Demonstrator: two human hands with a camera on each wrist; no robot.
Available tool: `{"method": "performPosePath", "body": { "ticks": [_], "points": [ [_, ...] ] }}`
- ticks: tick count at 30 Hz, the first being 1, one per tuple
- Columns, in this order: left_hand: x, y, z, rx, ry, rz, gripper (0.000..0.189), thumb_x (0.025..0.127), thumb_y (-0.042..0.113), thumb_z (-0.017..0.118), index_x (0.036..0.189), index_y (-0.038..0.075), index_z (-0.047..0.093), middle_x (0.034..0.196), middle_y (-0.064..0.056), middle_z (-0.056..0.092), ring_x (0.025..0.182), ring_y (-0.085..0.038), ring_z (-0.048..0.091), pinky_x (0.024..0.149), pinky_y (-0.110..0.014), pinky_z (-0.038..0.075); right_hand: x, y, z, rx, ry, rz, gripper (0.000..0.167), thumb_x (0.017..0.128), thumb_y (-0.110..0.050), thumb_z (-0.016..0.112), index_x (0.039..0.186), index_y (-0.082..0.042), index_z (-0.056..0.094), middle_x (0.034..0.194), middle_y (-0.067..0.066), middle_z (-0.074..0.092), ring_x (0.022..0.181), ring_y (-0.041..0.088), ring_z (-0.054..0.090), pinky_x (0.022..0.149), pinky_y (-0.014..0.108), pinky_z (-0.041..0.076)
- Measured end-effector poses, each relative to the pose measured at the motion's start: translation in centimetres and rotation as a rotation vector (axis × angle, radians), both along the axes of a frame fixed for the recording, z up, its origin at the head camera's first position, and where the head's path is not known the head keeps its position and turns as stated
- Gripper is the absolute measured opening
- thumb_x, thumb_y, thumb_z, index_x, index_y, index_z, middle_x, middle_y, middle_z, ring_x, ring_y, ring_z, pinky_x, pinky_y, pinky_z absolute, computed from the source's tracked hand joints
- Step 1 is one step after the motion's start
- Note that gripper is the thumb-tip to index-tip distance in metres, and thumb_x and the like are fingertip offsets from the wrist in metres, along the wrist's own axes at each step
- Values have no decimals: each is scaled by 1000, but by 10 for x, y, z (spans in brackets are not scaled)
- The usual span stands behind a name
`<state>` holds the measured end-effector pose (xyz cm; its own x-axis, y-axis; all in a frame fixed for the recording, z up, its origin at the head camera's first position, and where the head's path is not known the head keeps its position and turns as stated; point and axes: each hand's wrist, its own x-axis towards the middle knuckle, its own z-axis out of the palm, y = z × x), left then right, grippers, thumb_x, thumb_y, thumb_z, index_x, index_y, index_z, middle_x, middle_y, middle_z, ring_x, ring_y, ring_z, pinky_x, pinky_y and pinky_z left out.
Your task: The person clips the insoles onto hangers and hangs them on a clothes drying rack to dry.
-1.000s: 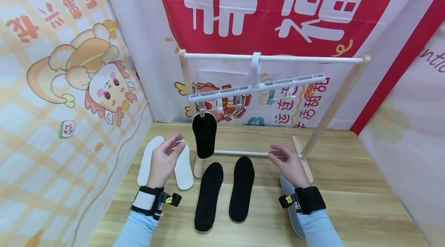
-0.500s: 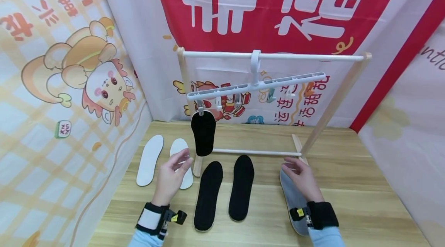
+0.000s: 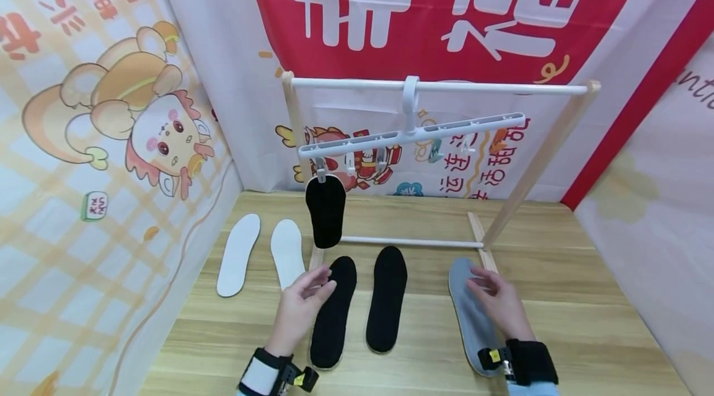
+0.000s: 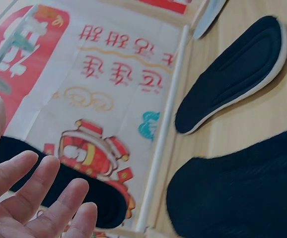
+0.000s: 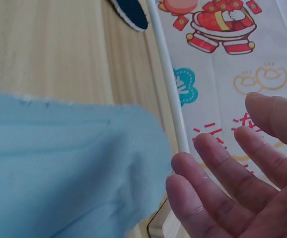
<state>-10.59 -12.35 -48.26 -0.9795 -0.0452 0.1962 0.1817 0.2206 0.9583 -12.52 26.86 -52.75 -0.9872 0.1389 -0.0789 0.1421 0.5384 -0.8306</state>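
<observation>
My left hand (image 3: 300, 308) hovers over the upper left edge of one black insole (image 3: 333, 328), its fingers loosely bent and holding nothing. A second black insole (image 3: 387, 303) lies just right of it. In the right wrist view a blue-grey insole (image 5: 74, 168) lies beneath my right hand (image 5: 233, 183), whose fingers are spread and grip nothing. The head view shows that grey insole (image 3: 471, 315) partly covered by the hand. Another black insole (image 3: 326, 210) hangs from a clip (image 3: 320, 171) at the left end of the white hanger (image 3: 413, 134).
Two white insoles (image 3: 238, 255) lie at the left of the wooden table (image 3: 424, 359); my left hand covers part of one. The hanger hooks over the top bar (image 3: 357, 83) of a wooden-legged rack (image 3: 535, 167). Printed cloth walls (image 3: 111, 198) enclose the back and sides.
My left hand has moved right and down, from over the white insoles to the left black insole. My right hand has lowered and shifted right over the grey insole. The insoles stay in place.
</observation>
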Motion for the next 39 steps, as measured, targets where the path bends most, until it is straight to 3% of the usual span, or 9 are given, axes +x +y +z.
{"method": "performPosePath", "body": {
  "ticks": [4,9,16,22,29,33,39],
  "points": [
    [0,8,-23,-20,-17,-38,34,91,8,72,124,3,67,115,-14,69,105,-36,64,89,-34,53,2,3,-3,24,-43,-13,46,99,-24,63,139,-5,53,126,18,62,115,33,58,94,49,48],
    [4,18,-38,-42,7,-102,34,91,13,73,124,8,67,114,-7,69,103,-29,65,87,-38,54,4,7,-10,66,-83,-30,45,98,-22,64,138,-4,53,124,19,62,114,37,58,93,51,48],
    [11,26,-42,-52,15,-160,35,90,20,75,123,14,69,112,-5,69,103,-29,64,88,-45,53,5,11,-19,138,-89,-40,45,97,-24,66,134,-1,56,121,22,63,108,39,61,89,51,50],
    [16,32,-49,-139,37,-207,36,91,26,74,124,12,69,115,-2,69,103,-29,64,87,-44,53,3,12,-22,289,-122,-19,47,93,-22,69,132,1,57,111,22,65,98,37,63,78,51,52],
    [23,40,-58,-240,78,-271,42,91,37,71,123,10,69,116,-7,69,100,-29,65,81,-42,55,-1,7,-21,422,-185,-29,55,89,-23,74,133,4,55,97,18,64,80,27,59,65,42,47],
    [27,43,-59,-272,77,-300,45,91,41,69,124,11,69,115,-6,69,102,-22,64,81,-43,56,-4,3,-22,448,-188,-52,58,87,-22,76,133,5,54,106,25,63,84,31,61,67,43,49],
    [28,44,-62,-335,99,-312,46,92,44,67,124,11,69,113,-2,69,104,-15,64,85,-40,55,-10,-4,-20,448,-236,-81,67,86,-24,77,138,6,49,124,35,54,103,43,58,78,52,49]
  ]
}}
